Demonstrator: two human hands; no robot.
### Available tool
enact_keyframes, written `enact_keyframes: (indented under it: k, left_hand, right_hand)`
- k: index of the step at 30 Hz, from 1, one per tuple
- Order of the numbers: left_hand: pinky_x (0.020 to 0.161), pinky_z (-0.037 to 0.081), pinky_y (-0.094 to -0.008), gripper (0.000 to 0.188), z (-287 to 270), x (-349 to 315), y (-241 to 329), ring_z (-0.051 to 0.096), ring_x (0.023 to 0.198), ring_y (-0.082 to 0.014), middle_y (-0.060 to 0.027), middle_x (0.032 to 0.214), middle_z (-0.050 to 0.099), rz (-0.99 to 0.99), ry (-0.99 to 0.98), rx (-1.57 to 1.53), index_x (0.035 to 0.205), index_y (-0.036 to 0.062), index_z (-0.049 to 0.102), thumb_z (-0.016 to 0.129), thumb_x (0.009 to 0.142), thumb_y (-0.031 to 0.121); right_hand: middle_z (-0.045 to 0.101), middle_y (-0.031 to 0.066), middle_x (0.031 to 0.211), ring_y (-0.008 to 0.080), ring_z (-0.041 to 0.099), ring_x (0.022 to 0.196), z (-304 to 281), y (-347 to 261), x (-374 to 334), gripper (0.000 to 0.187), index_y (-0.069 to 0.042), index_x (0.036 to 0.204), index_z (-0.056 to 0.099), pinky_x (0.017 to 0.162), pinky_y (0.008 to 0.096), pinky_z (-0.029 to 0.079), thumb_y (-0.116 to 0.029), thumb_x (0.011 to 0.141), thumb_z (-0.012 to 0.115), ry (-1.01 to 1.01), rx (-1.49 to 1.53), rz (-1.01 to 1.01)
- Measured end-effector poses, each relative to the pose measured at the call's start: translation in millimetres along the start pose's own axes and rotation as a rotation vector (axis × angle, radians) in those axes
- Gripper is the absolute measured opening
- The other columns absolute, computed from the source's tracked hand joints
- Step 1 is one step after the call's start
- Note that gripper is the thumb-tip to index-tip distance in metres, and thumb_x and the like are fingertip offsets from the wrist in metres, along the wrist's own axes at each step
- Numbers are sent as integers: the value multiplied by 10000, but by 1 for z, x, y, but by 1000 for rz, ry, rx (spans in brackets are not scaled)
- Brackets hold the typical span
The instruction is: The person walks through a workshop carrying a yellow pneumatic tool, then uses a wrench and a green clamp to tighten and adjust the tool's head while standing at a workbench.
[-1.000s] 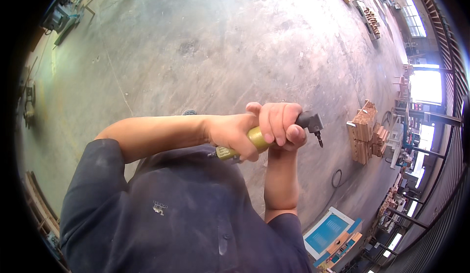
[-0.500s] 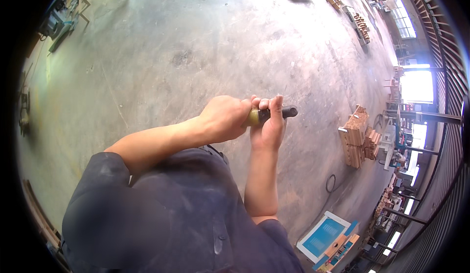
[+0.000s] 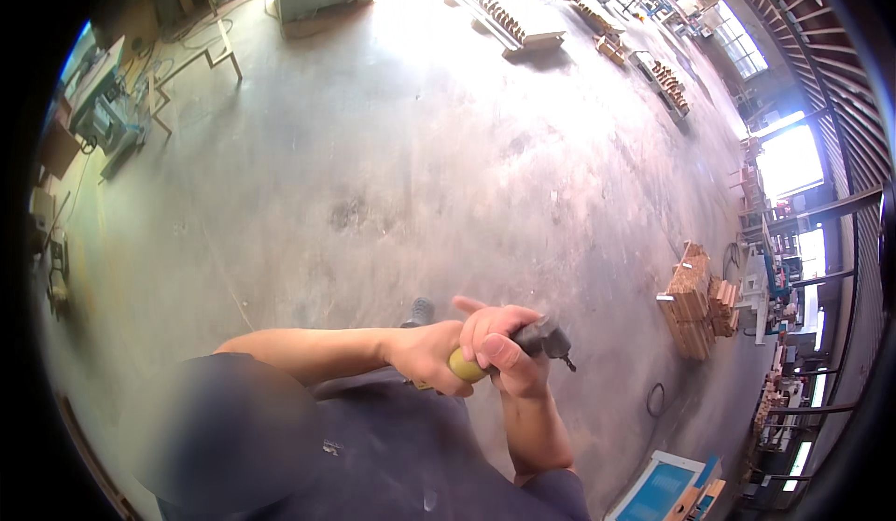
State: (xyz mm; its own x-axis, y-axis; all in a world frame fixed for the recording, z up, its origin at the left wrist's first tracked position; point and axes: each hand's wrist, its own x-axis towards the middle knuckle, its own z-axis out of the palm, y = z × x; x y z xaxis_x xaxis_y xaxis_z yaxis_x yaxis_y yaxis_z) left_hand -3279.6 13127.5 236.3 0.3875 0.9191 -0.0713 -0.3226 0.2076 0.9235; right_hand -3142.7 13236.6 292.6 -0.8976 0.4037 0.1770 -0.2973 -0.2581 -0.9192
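A short tool with a yellow-green body and a black angled head (image 3: 544,336) is held between my two hands, low in front of my body. A thin tip or bit sticks out of the head on the right; its exact kind is hard to make out. My left hand (image 3: 431,357) is closed round the yellow rear part, covering most of it. Wrapped over the front of the body, just behind the black head, is my right hand (image 3: 501,339), with its thumb laid across the tool.
Concrete floor (image 3: 392,194) spreads ahead. Stacked wooden pieces (image 3: 689,306) stand to the right, near a coiled cable (image 3: 656,398). A blue-and-white panelled unit (image 3: 661,491) is at lower right. Pallets with wooden parts (image 3: 513,21) lie farther off; a machine (image 3: 107,115) stands at far left.
The view has tilted up, so hands and tool sit lower in the picture. The tool has turned and its angled head and thin tip now show. My right fingers have wrapped over it.
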Motion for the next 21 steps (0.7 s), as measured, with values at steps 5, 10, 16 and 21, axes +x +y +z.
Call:
enact_keyframes:
  k: [5, 10, 16, 21]
  left_hand:
    - [708, 511, -356, 246, -55, 81, 17, 633, 759, -185, -88, 802, 634, 93, 300, 342, 980, 22, 625, 781, 822, 129]
    - [698, 537, -488, 221, -133, 190, 40, 684, 811, -387, -128, 825, 716, 82, 776, 1210, 948, 96, 663, 768, 781, 197]
    - [631, 532, -450, 234, -218, 307, 68, 684, 727, -334, -84, 750, 684, 181, 935, 1290, 873, 110, 632, 804, 755, 216]
    - [626, 536, -469, 214, -293, 389, 92, 687, 747, -348, -93, 779, 687, 198, 972, 1144, 854, 124, 637, 800, 759, 225]
  right_hand:
    - [657, 13, 774, 181, 681, 887, -99, 18, 61, 248, -108, 841, 621, 1131, 534, 407, -269, 980, 750, 163, 81, -2]
    - [677, 61, 897, 235, 665, 923, -181, 47, 126, 178, -56, 940, 635, 980, 392, 512, -156, 970, 779, 720, 327, -8]
    - [604, 27, 787, 205, 610, 846, -301, 46, 227, 211, -127, 902, 585, 993, 464, 490, -244, 1022, 714, 734, 411, -140]
    - [570, 18, 757, 194, 601, 826, -374, 19, 312, 203, -127, 891, 552, 1040, 499, 481, -202, 1025, 685, 780, 365, -147]
